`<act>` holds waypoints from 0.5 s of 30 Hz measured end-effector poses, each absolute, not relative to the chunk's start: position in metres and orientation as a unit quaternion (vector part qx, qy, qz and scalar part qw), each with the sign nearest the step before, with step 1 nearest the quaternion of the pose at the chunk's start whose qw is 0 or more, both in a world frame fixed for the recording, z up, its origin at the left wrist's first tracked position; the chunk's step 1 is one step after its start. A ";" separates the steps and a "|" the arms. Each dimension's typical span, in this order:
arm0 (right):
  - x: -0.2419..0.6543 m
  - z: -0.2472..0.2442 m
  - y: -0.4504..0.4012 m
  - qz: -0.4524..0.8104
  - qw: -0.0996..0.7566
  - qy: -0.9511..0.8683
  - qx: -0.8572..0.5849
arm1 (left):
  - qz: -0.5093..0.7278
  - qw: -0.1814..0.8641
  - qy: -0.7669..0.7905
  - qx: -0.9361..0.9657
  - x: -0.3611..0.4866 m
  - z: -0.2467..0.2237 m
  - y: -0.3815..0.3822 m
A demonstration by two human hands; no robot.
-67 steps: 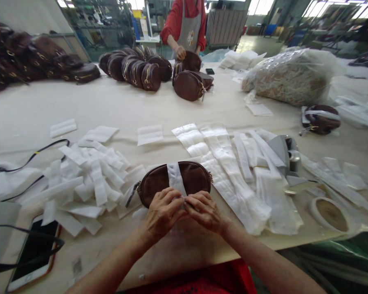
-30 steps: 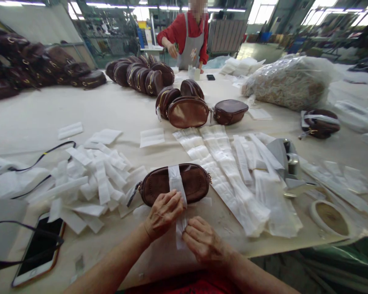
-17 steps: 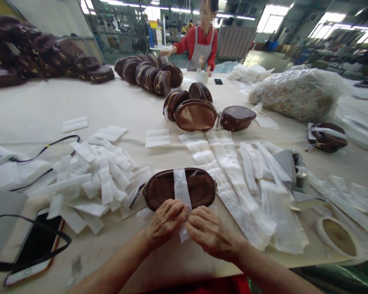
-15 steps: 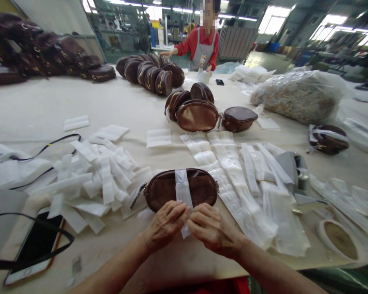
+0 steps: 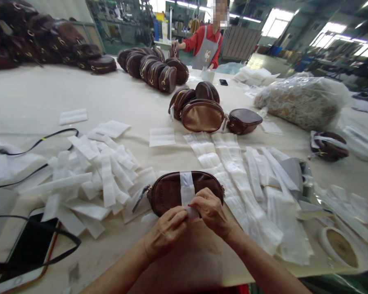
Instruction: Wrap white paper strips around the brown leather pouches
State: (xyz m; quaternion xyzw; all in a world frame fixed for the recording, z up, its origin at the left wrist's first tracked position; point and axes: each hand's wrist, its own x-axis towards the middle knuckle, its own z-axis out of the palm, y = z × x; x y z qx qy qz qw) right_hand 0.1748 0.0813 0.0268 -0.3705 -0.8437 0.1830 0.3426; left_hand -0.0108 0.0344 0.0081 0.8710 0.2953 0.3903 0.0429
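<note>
One brown bag (image 5: 168,194) lies on the near side of the table (image 5: 125,108), centre, in front of the person, with one white band (image 5: 187,187) running down its upper face. Done: band laid over the bag's middle. Left, as far as can be judged: the band's lower end, which looks unfastened; the underside is hidden, so can't tell if it goes all the way around. Two hands on it: left hand (image 5: 168,226) has thumb and fingers bunched together, clamped on the band's lower end; right hand (image 5: 210,210) has fingertips together, pinching the band just above. Left of the bag, one heap of white strips (image 5: 107,175), too overlapped to count; right, more white wrapping (image 5: 237,175), also uncountable, plus one tape roll (image 5: 340,247) and one grey dispenser (image 5: 296,175). One white phone (image 5: 27,245) at lower left. Beyond: three bags touching (image 5: 203,116), one single bag (image 5: 244,121) just right of them, and one banded bag (image 5: 329,146) far right, the only other one seen with a band. Further back, one row of bags (image 5: 153,69) and one pile of bags (image 5: 49,38), neither countable; one clear sack (image 5: 303,102); one co-worker (image 5: 204,47), a hand at the row's far end.
</note>
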 end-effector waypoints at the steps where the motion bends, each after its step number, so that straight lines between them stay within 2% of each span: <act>1: 0.174 0.026 0.080 0.181 0.340 -0.838 -0.386 | 0.392 0.053 0.294 0.870 -0.010 0.010 0.034; 5: 0.172 0.023 0.080 0.172 0.323 -0.835 -0.411 | 0.391 0.077 0.322 0.859 -0.004 0.018 0.031; 11: 0.172 0.020 0.085 0.167 0.268 -0.839 -0.444 | 0.318 -0.084 0.354 0.876 0.002 0.009 0.031; 15: 0.167 0.024 0.084 0.175 0.243 -0.812 -0.501 | 0.314 -0.113 0.339 0.880 0.002 0.003 0.032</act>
